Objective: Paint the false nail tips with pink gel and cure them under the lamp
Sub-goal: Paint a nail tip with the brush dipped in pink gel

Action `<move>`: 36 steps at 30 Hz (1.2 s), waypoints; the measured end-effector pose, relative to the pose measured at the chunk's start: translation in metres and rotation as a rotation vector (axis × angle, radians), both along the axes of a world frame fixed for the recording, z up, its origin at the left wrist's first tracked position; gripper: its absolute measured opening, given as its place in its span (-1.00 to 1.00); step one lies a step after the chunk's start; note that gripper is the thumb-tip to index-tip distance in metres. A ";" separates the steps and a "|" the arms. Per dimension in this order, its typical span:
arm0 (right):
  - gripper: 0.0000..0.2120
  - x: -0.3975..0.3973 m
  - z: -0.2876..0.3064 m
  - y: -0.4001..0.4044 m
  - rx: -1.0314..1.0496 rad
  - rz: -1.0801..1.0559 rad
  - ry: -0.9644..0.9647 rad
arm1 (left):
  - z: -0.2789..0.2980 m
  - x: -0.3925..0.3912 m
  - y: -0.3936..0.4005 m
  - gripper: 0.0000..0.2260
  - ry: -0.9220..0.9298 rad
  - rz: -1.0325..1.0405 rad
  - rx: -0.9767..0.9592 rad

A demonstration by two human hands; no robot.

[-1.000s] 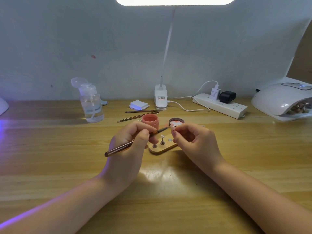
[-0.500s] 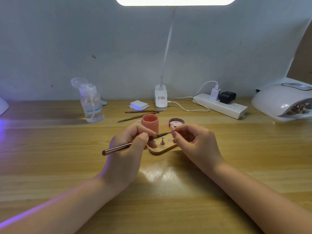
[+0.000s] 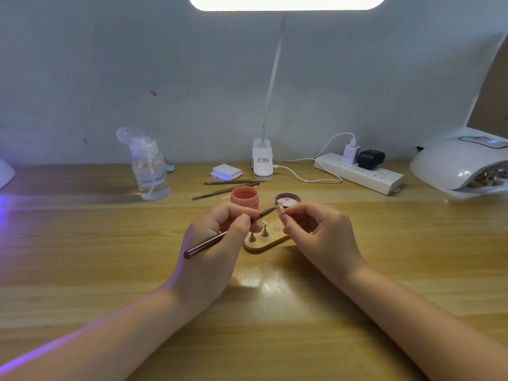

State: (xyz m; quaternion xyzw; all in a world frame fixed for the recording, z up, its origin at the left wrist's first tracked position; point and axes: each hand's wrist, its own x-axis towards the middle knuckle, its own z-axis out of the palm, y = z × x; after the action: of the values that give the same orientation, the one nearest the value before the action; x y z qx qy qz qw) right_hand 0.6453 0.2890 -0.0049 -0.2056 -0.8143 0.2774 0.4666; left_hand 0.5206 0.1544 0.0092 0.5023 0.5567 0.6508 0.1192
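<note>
Nail tip [image 3: 281, 209] pinched in right hand [image 3: 319, 237] above wooden stand [image 3: 265, 244], near the pink gel jar [image 3: 244, 198]. Brush [image 3: 220, 239] gripped in left hand [image 3: 217, 243], bristles at the tip. Painting step, apparently; next, likely steady strokes, then the lamp [image 3: 461, 166] far right.

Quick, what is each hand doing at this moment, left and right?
Left hand: closed around the brush, held like a pen.
Right hand: pinches a false nail tip at the brush's bristle end.
</note>
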 end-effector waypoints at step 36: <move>-0.97 -0.001 0.000 0.000 -0.020 -0.035 -0.021 | -0.001 -0.001 0.000 -0.85 0.019 -0.036 0.011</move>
State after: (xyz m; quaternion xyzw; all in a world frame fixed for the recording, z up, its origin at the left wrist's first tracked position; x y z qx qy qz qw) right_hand 0.6447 0.2890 -0.0045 -0.2276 -0.8126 0.2752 0.4606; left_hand 0.5200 0.1546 0.0079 0.5191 0.5452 0.6467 0.1229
